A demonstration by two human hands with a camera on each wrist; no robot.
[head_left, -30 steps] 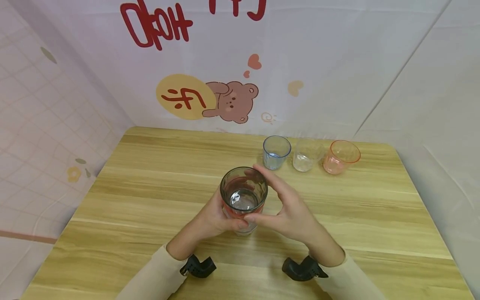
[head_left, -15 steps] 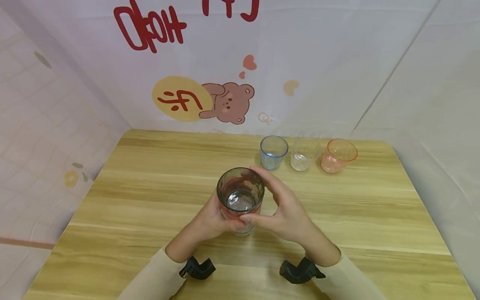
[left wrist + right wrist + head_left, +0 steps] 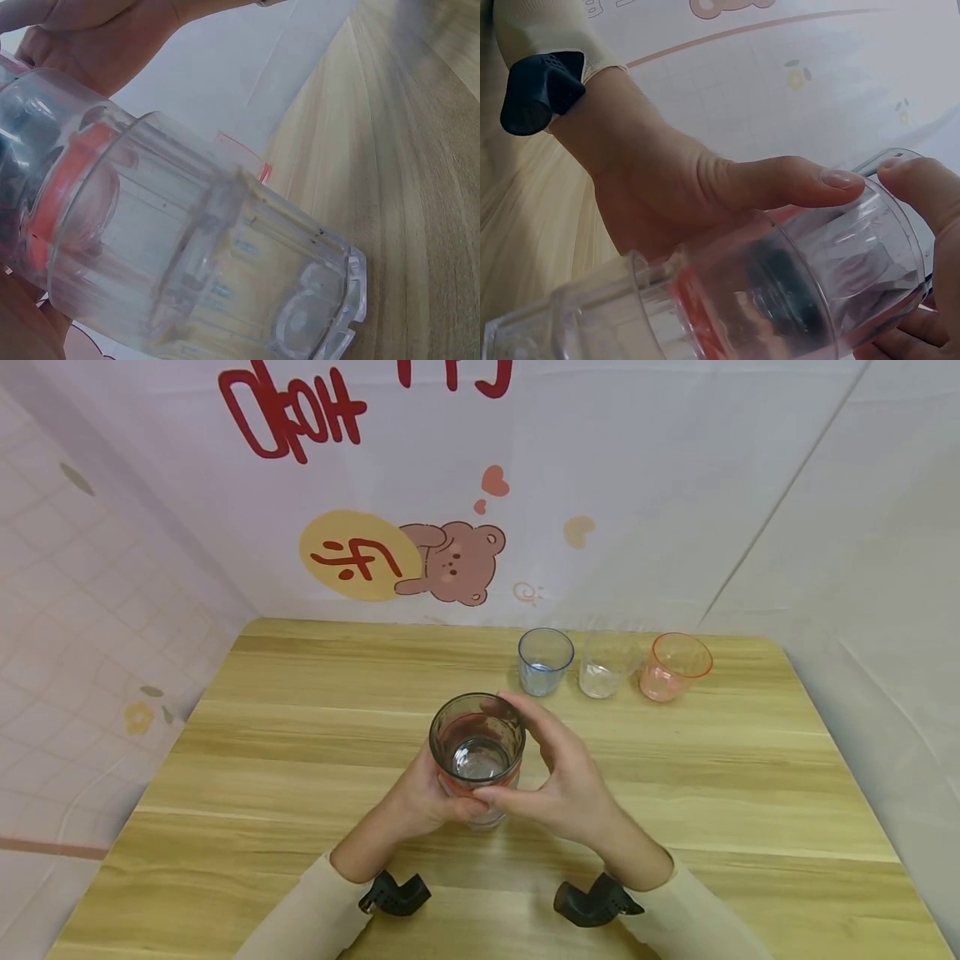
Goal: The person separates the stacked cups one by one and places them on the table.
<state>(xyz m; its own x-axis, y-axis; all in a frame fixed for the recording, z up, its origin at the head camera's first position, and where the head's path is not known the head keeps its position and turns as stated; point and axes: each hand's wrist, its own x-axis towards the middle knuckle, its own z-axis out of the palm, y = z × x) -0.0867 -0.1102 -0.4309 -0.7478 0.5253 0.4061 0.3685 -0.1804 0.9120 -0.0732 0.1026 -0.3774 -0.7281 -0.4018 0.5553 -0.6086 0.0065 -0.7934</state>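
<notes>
A stack of nested plastic cups stands between my hands in the head view. On top sits a smoky grey cup [image 3: 477, 739]. Red shows below its rim, and a clear cup [image 3: 292, 277] forms the lower end of the stack. My left hand [image 3: 420, 797] wraps around the stack from the left, below the grey rim. From the right, my right hand [image 3: 562, 777] holds the grey cup near its rim, thumb in front and fingers behind. Whether the stack's base touches the table cannot be told. Its lower side is partly hidden by the thumbs.
Toward the back right of the wooden table [image 3: 300, 718] stand three cups in a row: blue [image 3: 542, 677], clear [image 3: 598, 681] and red [image 3: 663, 683]. A white printed cloth [image 3: 637, 477] hangs behind the table. Each wrist bears a black device [image 3: 397, 895].
The head view shifts slightly, so the scene sits a little further left. Both hands keep their hold on the stacked cups, with the grey cup still on top.
</notes>
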